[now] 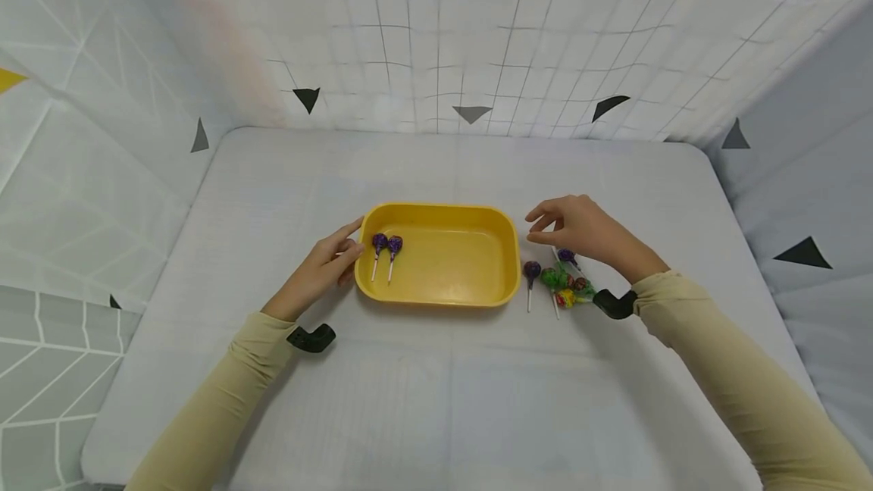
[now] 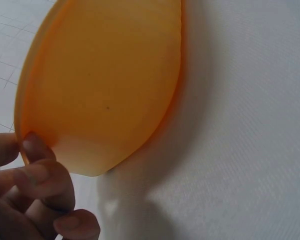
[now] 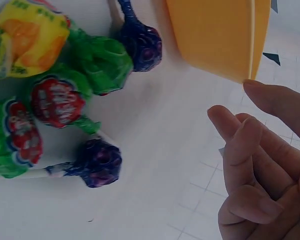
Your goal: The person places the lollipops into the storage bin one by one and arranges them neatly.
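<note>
- A broad white table (image 1: 443,377) with rounded corners spreads beneath two bare hands at work.
- At its middle sits a yellow, rounded-rectangular plastic tray (image 1: 450,264). The work looks only partly done: two round, purple-wrapped lollipops on white sticks (image 1: 395,245) lie side by side at the tray's left end, while a larger group is outside, to the right.
- The left hand (image 1: 323,260) grips the tray's left rim, pinching it between bent fingers and thumb.
- The right hand (image 1: 580,227) hovers beyond the tray's right end, fingers loosely bent, thumb and forefinger apart, grasping nothing.
- Near the right hand, green-wrapped round lollipops (image 3: 102,65), some with red labels, crowd against a yellow-wrapped lollipop (image 3: 32,37); overlap makes an exact count uncertain.
- Two more purple-wrapped lollipops flank that pile: one just beside the tray (image 1: 532,270), the other on the far side (image 3: 101,164).
</note>
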{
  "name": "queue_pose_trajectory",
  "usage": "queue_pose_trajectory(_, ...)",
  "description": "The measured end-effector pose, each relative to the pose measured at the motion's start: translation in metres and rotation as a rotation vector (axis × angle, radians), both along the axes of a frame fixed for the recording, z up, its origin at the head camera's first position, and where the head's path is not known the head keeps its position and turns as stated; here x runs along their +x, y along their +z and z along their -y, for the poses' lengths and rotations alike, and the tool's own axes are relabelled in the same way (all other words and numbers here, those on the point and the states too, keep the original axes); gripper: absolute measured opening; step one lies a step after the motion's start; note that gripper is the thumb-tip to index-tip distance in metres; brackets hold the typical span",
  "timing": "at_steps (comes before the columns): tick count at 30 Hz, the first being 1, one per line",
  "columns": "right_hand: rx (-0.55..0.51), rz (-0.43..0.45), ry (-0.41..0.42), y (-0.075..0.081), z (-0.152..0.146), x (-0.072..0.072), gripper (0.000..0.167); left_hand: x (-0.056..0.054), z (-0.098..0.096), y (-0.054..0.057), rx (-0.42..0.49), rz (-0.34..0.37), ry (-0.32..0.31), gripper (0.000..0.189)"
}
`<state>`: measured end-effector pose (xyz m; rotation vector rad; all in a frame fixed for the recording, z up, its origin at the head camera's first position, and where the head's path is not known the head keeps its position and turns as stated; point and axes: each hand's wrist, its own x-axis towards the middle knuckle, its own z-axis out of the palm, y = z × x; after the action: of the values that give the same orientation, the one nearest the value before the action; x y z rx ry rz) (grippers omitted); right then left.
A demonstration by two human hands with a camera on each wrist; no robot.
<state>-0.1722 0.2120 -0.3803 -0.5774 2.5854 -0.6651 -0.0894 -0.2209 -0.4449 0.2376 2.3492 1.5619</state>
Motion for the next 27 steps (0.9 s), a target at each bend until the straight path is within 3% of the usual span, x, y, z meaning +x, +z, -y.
queue_pose_trajectory(9,0.026,-0.007,0.004,-0.018,-0.012,0.007,0.036,0.0,0.0,-0.001,0.001,0.01,0.004,0.055)
queue_pose_trajectory(20,0.033,0.085,-0.016,-0.03,-0.017,0.019,0.039,-0.001,0.0,-0.002,-0.003,0.012,0.008,0.056)
queue_pose_trajectory(27,0.041,0.047,0.014,-0.037,-0.017,0.023,0.036,0.0,-0.001,-0.001,-0.006,0.013,0.008,0.056)
